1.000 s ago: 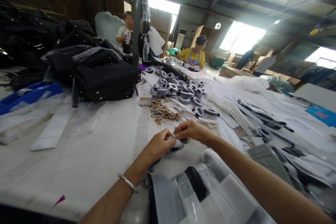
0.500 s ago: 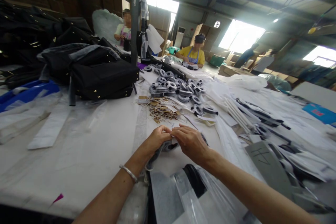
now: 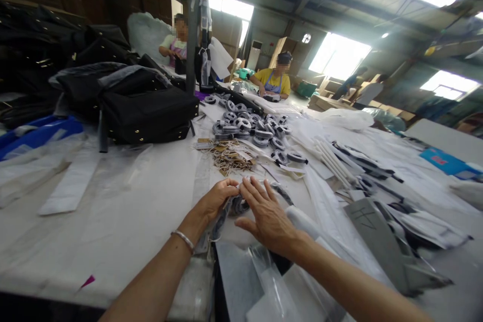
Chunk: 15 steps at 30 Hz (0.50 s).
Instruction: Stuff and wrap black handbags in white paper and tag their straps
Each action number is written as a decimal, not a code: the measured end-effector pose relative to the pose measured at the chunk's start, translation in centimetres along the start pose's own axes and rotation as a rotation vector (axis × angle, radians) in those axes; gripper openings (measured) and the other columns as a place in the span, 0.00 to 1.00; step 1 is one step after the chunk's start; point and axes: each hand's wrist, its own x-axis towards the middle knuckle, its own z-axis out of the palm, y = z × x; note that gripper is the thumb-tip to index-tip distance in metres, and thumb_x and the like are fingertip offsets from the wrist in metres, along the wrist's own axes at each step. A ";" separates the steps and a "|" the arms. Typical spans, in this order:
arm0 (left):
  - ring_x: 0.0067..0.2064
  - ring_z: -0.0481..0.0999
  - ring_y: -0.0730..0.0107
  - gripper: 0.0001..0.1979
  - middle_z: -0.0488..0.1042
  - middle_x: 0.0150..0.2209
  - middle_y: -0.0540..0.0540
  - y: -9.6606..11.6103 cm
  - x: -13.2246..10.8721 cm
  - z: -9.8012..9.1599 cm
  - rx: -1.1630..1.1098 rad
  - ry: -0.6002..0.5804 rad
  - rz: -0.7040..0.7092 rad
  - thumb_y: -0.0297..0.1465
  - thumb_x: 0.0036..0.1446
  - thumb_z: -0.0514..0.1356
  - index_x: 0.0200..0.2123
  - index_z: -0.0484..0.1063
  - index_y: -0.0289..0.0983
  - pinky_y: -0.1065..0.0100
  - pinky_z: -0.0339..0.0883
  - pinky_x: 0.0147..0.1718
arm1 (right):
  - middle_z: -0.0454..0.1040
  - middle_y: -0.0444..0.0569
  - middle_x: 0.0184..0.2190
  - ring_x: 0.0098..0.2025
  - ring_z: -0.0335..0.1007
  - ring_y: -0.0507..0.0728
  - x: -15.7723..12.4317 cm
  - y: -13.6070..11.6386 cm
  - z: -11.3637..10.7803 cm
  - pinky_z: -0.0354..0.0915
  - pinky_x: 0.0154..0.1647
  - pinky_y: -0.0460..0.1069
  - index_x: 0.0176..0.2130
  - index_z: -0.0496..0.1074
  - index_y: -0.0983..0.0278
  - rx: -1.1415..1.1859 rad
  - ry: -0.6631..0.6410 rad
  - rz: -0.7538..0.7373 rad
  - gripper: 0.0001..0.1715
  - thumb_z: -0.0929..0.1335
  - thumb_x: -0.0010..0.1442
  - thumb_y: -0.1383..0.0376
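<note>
My left hand [image 3: 215, 202] pinches a dark handle wrapped in thin translucent film [image 3: 219, 225], thumb and fingers pressed together at its upper end. Beside it, my right hand [image 3: 269, 219] is held flat with the fingers apart, its fingertips by the left thumb. A dark coil of strap [image 3: 240, 206] shows between the hands. Another wrapped strap [image 3: 283, 192] curves out behind the right fingers. Beneath my forearms lies a black item partly covered by a grey-white sheet [image 3: 238, 274] and clear plastic; most of it is hidden.
Tags with strings [image 3: 232, 156] lie heaped ahead, with many coiled straps [image 3: 260, 128] behind. Black bags [image 3: 151, 110] are stacked left. Plastic film and a grey marked board [image 3: 377, 231] lie right. A co-worker in yellow [image 3: 277, 80] works across the table; others are farther back.
My right hand has opened, its fingers spreading from a closed grip beside the left hand. My left hand has shifted slightly left and still pinches. The view has turned a little.
</note>
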 end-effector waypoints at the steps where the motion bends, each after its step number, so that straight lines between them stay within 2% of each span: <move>1: 0.31 0.75 0.70 0.18 0.76 0.32 0.47 0.1 0.0 0.0 0.008 0.020 -0.004 0.29 0.43 0.69 0.38 0.70 0.34 0.70 0.68 0.34 | 0.58 0.56 0.68 0.71 0.46 0.66 -0.2 0.2 -0.6 0.46 0.70 0.69 0.67 0.59 0.64 0.073 0.000 0.023 0.38 0.66 0.66 0.50; 2: 0.29 0.75 0.71 0.18 0.76 0.31 0.47 0.1 0.0 0.1 0.014 0.033 -0.014 0.29 0.42 0.69 0.38 0.70 0.34 0.71 0.68 0.32 | 0.59 0.55 0.67 0.71 0.48 0.65 -0.7 0.6 -1.5 0.48 0.69 0.69 0.66 0.60 0.62 0.144 0.027 0.054 0.33 0.64 0.68 0.51; 4: 0.27 0.75 0.71 0.19 0.76 0.30 0.47 0.4 -0.1 0.2 0.016 0.050 -0.052 0.29 0.41 0.69 0.39 0.69 0.34 0.71 0.69 0.29 | 0.65 0.53 0.64 0.68 0.54 0.64 -2.6 2.3 -3.9 0.49 0.69 0.68 0.63 0.66 0.60 0.248 0.159 0.158 0.28 0.63 0.69 0.53; 6: 0.27 0.76 0.69 0.20 0.77 0.30 0.47 0.8 -0.4 0.3 0.020 0.065 -0.082 0.28 0.41 0.68 0.39 0.68 0.34 0.71 0.70 0.28 | 0.71 0.52 0.59 0.64 0.62 0.64 -6.1 5.0 -7.1 0.50 0.69 0.66 0.57 0.72 0.58 0.277 0.323 0.324 0.23 0.65 0.66 0.54; 9: 0.28 0.78 0.68 0.20 0.78 0.31 0.46 1.3 -0.8 0.5 0.070 0.092 -0.096 0.27 0.43 0.68 0.41 0.69 0.34 0.71 0.73 0.28 | 0.79 0.52 0.49 0.55 0.72 0.65 -14.1 9.8 -12.0 0.60 0.63 0.62 0.46 0.79 0.59 0.231 0.502 0.723 0.19 0.67 0.62 0.52; 11: 0.28 0.79 0.67 0.18 0.79 0.30 0.48 1.5 -0.6 0.4 0.092 0.135 -0.121 0.23 0.44 0.66 0.41 0.70 0.35 0.69 0.74 0.29 | 0.80 0.53 0.44 0.50 0.74 0.66 -20.3 12.5 -14.6 0.64 0.57 0.59 0.42 0.80 0.61 0.196 0.555 1.028 0.19 0.68 0.58 0.52; 13: 0.28 0.79 0.67 0.12 0.79 0.29 0.52 1.7 -0.2 0.5 0.105 0.144 -0.151 0.22 0.50 0.62 0.40 0.71 0.36 0.68 0.76 0.30 | 0.81 0.53 0.40 0.48 0.74 0.66 -25.7 14.6 -16.0 0.64 0.54 0.57 0.37 0.80 0.62 0.247 0.551 1.277 0.16 0.71 0.52 0.55; 15: 0.28 0.79 0.69 0.10 0.80 0.30 0.54 1.8 -0.1 1.0 0.118 0.166 -0.169 0.21 0.55 0.58 0.40 0.72 0.38 0.68 0.76 0.30 | 0.81 0.53 0.37 0.47 0.74 0.66 -29.5 16.0 -16.1 0.65 0.51 0.55 0.32 0.79 0.64 0.370 0.526 1.418 0.14 0.72 0.49 0.56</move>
